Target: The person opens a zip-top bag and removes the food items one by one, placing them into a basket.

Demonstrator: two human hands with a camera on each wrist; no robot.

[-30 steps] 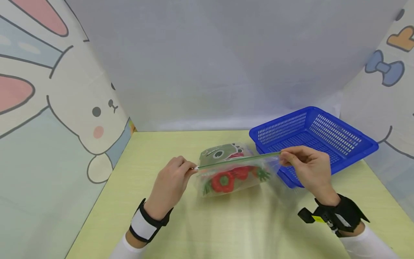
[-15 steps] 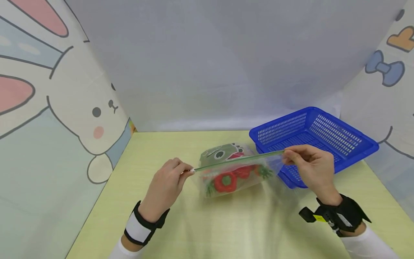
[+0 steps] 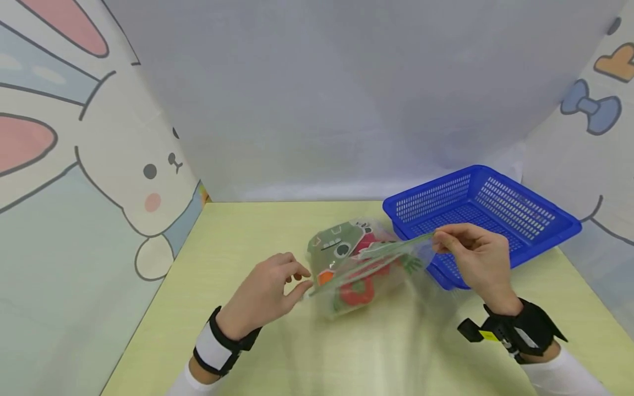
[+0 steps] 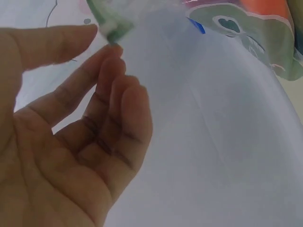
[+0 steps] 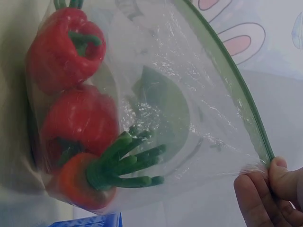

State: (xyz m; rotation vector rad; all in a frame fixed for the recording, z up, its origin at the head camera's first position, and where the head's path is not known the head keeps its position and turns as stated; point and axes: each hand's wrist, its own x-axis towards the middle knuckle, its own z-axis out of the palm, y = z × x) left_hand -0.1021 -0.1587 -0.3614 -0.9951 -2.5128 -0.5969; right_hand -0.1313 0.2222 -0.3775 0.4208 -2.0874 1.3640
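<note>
A clear zip bag [image 3: 369,286] with a green zip edge and a printed cartoon face hangs between my hands, low over the table. Red peppers [image 5: 80,127] and a carrot [image 5: 87,182] with a green top show through its film in the right wrist view. My right hand [image 3: 473,264] pinches the right end of the zip edge between thumb and fingers. At the left end, my left hand [image 3: 262,291] has its thumb and loosely bent fingers apart. The blurred green zip end [image 4: 113,28] lies right by its fingertips in the left wrist view; contact is unclear.
A blue perforated basket [image 3: 475,220] stands at the right rear, just behind the bag and my right hand. The pale yellow-green table [image 3: 247,231] runs back to a grey-white backdrop [image 3: 337,99]. Rabbit-printed panels [image 3: 148,209] flank the table.
The left hand has let go of the left zip end, and its fingers have spread. That end has sagged lower, tilting the zip edge. The right hand keeps its pinch, nearly still.
</note>
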